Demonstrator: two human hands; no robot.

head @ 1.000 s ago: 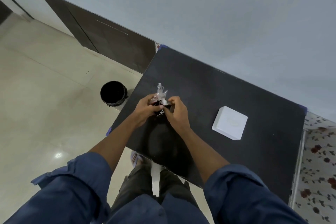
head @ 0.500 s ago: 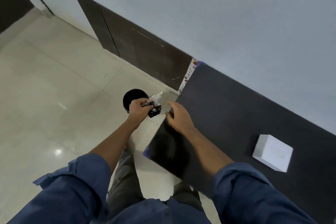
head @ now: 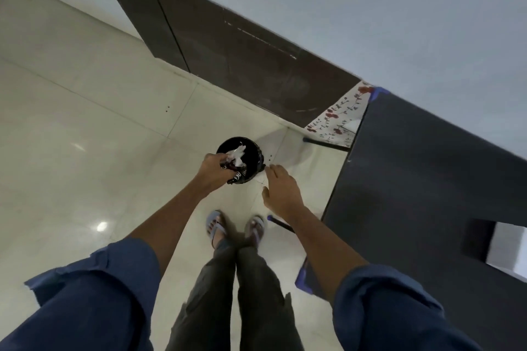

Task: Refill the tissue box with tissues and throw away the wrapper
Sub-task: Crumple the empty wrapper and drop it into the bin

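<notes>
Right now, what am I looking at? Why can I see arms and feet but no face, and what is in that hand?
The camera sits on a person's head and looks down, so you see their own arms, legs and sandals. The left hand grips a crumpled wrapper, held in line with a black bin that stands on the floor. The right hand is open and holds nothing. On the right is a dark table, and a white box sits on it at the picture's edge.

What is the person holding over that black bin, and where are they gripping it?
The left hand grips the crumpled wrapper by its near end, above the bin. The right hand holds nothing.
</notes>
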